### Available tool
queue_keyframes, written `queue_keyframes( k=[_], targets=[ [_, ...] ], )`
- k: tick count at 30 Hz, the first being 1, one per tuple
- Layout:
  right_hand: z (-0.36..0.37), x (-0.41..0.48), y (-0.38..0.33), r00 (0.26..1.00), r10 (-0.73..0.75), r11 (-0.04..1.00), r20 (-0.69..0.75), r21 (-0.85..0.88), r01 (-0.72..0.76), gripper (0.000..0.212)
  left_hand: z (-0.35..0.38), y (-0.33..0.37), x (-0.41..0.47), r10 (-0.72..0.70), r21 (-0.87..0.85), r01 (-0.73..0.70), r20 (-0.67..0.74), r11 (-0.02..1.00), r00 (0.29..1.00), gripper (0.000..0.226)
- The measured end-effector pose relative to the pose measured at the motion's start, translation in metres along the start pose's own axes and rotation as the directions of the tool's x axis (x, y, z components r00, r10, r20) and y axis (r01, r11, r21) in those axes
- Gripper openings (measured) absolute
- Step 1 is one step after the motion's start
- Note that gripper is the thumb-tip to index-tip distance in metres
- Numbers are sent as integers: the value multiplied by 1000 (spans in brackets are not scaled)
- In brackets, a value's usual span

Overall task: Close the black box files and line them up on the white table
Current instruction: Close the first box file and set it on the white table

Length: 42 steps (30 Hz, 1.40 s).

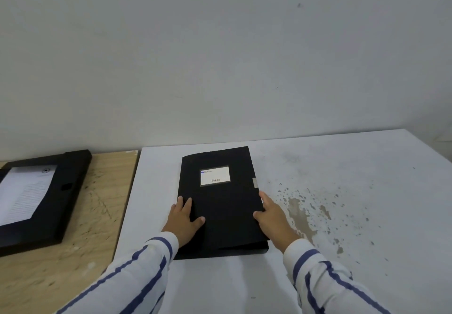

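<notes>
My left fingers (pixel 186 203) lie spread flat on the lid of a closed black box file (pixel 221 203), thumb out across the cover, gripping nothing. The left hand (pixel 184 218) presses at the file's left edge. My right hand (pixel 272 215) rests open against the file's right edge, fingers loosely extended along the side, also holding nothing. The file lies flat near the white table's (pixel 342 252) left edge, its far end close to the back edge, white label (pixel 215 176) up. A second black box file (pixel 41 198) lies open on the adjoining wooden table (pixel 97 215), paper (pixel 24 193) showing inside. Brown stains (pixel 300 213) mark the white table just right of my right hand.
</notes>
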State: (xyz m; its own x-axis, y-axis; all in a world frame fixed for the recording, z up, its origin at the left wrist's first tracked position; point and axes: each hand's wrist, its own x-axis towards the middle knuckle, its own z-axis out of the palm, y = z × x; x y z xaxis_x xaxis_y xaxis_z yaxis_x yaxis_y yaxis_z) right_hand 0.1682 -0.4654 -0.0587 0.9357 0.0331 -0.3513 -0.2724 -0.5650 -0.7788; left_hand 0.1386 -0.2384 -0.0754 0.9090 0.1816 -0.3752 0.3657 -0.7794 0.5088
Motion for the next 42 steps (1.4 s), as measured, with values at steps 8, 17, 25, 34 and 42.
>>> queue_keyframes(
  k=[8,17,25,34,42],
  targets=[
    [25,5,13,990,-94,843,-104,-537,23,43,12,-6,0,-17,166,20,-18,986,1000,79],
    [39,-1,23,996,-15,916,-89,-400,-22,64,13,-20,-8,-80,-162,73,-42,984,996,92],
    [39,-12,25,972,80,990,-223,-96,-104,48,17,-22,-4,-15,-301,-11,-82,954,997,88],
    [-38,24,43,953,92,994,-288,-26,-104,37,46,54,28,57,-378,-75,-60,923,997,89],
    [-137,88,82,951,95,993,-293,-45,-113,32,96,157,73,36,-421,-43,-26,906,999,90]
  ],
)
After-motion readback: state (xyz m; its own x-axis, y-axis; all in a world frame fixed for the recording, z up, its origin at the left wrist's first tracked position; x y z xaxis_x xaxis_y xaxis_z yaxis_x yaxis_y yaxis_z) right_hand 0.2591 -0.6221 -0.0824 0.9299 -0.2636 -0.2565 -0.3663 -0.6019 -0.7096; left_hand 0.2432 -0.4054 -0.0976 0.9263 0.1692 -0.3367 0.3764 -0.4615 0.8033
